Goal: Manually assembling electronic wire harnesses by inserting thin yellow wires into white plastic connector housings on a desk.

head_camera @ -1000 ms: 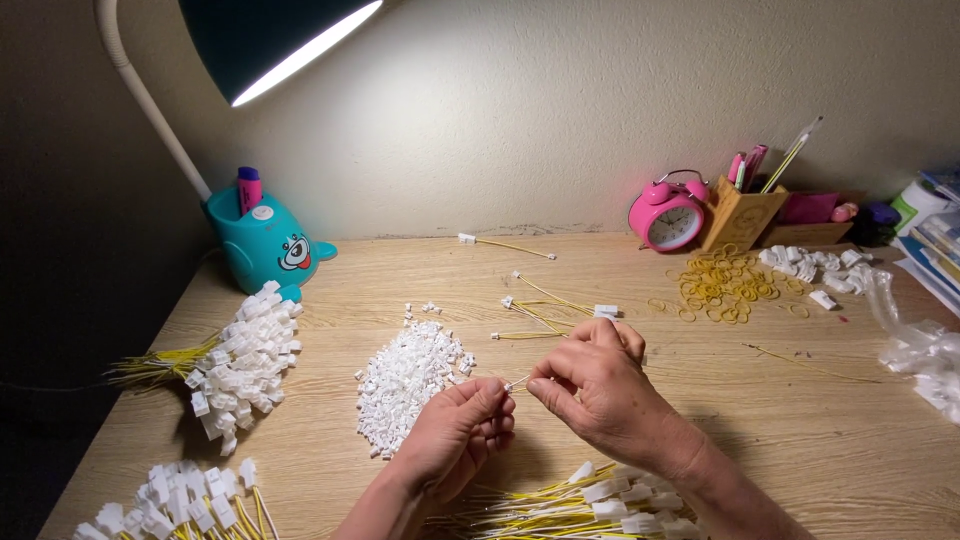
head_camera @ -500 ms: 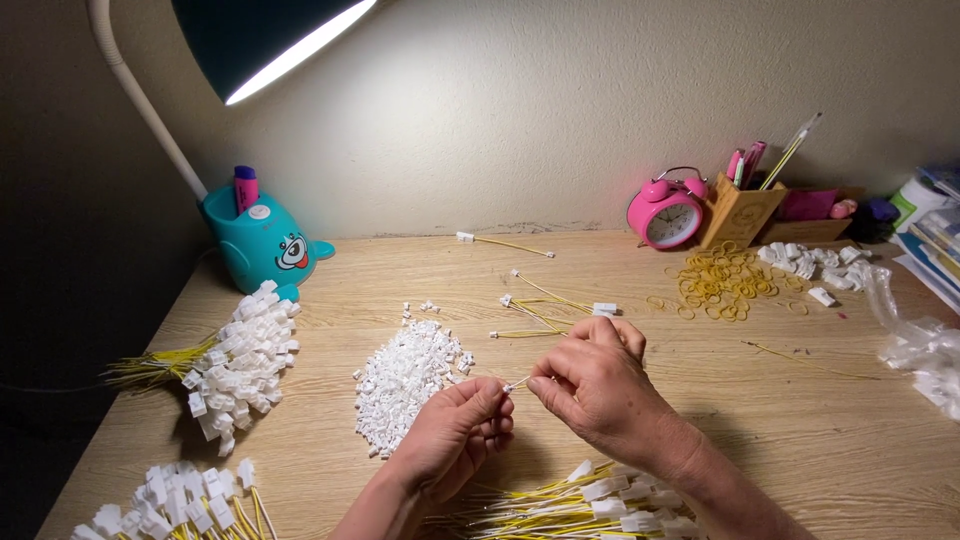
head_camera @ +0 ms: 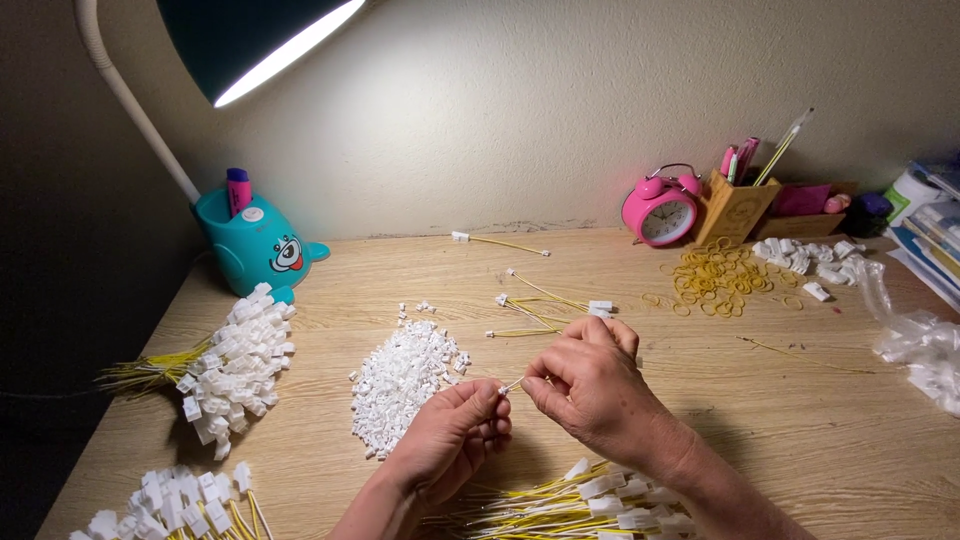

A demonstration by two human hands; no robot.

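Together hands [head_camera: 520, 405] pinch yellow wire [head_camera: 518, 382], white connector [head_camera: 503, 390] at tip.

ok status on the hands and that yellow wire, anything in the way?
Left hand pinching a small white connector. Right hand pinching the yellow wire at it. Loose white connector pile just left, not blocking.

Both hands raised together at centre, fingertips nearly meeting.
Left hand [head_camera: 452, 436]: fingers curled, thumb and forefinger pinched, palm turned inward. Right hand [head_camera: 590, 385]: knuckles up, thumb and forefinger pinched toward the left, forearm entering from lower right.
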